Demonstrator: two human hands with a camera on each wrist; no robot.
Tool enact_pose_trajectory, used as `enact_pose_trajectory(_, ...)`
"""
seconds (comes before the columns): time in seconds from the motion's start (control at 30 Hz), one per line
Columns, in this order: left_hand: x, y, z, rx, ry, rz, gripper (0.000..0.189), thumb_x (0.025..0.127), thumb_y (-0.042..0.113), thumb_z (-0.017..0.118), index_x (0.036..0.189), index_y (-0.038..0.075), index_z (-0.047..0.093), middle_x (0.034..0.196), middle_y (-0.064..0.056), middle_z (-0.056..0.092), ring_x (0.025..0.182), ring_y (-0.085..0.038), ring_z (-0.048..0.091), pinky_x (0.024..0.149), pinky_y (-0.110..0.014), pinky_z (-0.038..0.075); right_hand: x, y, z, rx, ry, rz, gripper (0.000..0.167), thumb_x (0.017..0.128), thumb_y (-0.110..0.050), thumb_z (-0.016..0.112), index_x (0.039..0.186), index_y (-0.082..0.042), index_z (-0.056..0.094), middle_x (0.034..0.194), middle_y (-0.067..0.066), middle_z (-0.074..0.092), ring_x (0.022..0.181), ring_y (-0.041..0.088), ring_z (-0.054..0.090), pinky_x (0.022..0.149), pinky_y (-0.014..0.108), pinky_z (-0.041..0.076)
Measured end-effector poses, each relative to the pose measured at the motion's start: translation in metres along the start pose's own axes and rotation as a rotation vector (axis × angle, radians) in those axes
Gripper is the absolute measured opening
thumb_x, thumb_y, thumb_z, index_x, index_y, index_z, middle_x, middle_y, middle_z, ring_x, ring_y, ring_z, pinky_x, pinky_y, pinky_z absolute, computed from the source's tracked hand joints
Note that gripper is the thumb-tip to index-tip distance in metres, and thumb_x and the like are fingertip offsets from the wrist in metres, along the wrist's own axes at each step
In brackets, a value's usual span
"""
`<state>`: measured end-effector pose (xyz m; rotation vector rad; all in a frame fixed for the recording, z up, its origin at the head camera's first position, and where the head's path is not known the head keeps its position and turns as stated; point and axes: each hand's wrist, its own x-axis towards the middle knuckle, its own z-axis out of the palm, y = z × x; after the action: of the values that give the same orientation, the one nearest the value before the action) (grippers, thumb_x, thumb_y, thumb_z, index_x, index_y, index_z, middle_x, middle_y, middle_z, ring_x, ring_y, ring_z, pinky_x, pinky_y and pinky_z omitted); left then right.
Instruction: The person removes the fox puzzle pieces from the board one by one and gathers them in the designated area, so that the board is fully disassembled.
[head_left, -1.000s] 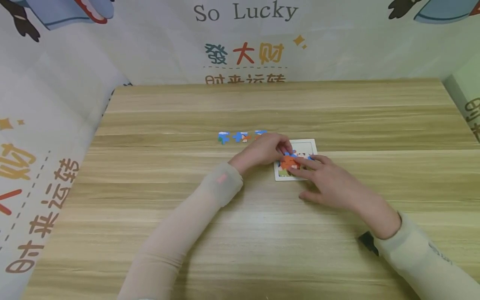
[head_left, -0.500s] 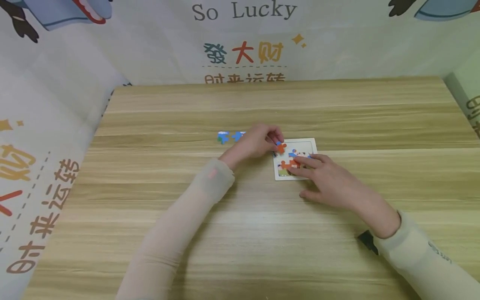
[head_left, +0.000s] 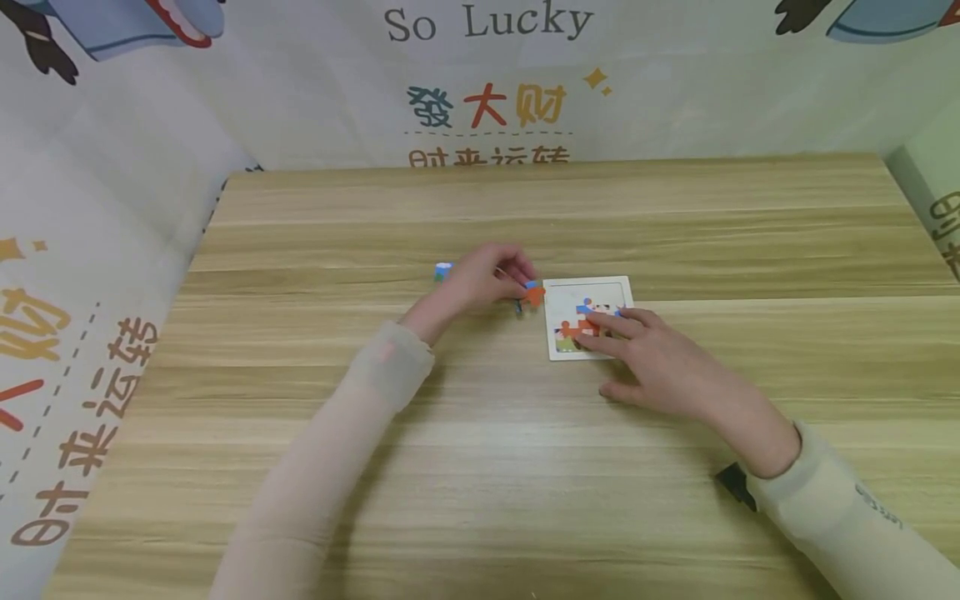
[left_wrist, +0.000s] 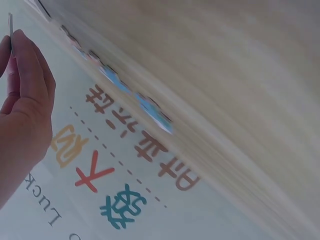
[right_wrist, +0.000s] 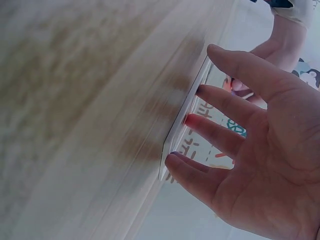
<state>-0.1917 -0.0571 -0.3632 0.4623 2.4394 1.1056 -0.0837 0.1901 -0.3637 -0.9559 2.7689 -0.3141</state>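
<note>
My left hand (head_left: 487, 275) pinches an orange and blue jigsaw piece (head_left: 534, 294) just left of the white puzzle tray (head_left: 561, 298). In the left wrist view this piece (left_wrist: 11, 37) appears edge-on between thumb and fingers, off the table. With fingers spread and nearly straight, my right hand (head_left: 667, 362) rests its fingertips on the tray's right part. Several joined pieces (head_left: 568, 333) fill the tray's lower part, partly covered by those fingers. In the right wrist view the fingertips of my right hand (right_wrist: 270, 130) touch the tray edge (right_wrist: 172, 137).
Loose blue jigsaw pieces lie in a row on the wooden table (head_left: 450, 517); one piece (head_left: 442, 271) shows beside my left wrist, others (left_wrist: 154, 114) in the left wrist view. A printed cloth (head_left: 315, 92) stands behind the table. Something small and black (head_left: 737, 485) sits by my right cuff.
My left hand has lifted the orange and blue piece off the tray and moved left with it, baring the tray's upper left. My right hand has stayed in place.
</note>
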Motion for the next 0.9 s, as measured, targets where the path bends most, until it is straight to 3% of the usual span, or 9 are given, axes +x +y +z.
enact_pose_trajectory(0.4, -0.033, -0.034, -0.025, -0.032, 0.046, -0.013, 0.017, 0.089, -0.004, 0.066, 0.106, -0.001, 0.068, 0.111, -0.016, 0.07, 0.099, -0.025, 0.066, 0.079, -0.023, 0.052, -0.001, -0.001, 0.001, 0.001, 0.001, 0.008, 0.064, 0.088, -0.028, 0.075, 0.146, -0.016, 0.051, 0.154, 0.015, 0.046, 0.133, 0.053, 0.044, 0.113, 0.059, 0.038)
enact_pose_trajectory(0.7, -0.052, -0.059, -0.046, 0.015, 0.069, -0.099, 0.017, 0.091, 0.002, 0.068, 0.108, 0.002, 0.07, 0.111, -0.014, 0.07, 0.095, -0.021, 0.061, 0.077, -0.023, 0.048, 0.0, -0.001, 0.002, -0.003, 0.001, 0.008, 0.064, 0.088, -0.027, 0.075, 0.146, -0.016, 0.051, 0.154, 0.015, 0.046, 0.133, 0.052, 0.045, 0.113, 0.058, 0.038)
enact_pose_trajectory(0.9, -0.055, -0.071, -0.054, 0.093, 0.099, -0.119, 0.017, 0.091, 0.001, 0.066, 0.108, 0.003, 0.071, 0.109, -0.015, 0.07, 0.098, -0.024, 0.061, 0.082, -0.028, 0.048, 0.0, 0.0, 0.004, -0.01, 0.007, 0.009, 0.065, 0.087, -0.028, 0.076, 0.146, -0.015, 0.051, 0.153, 0.015, 0.046, 0.133, 0.053, 0.045, 0.113, 0.058, 0.038)
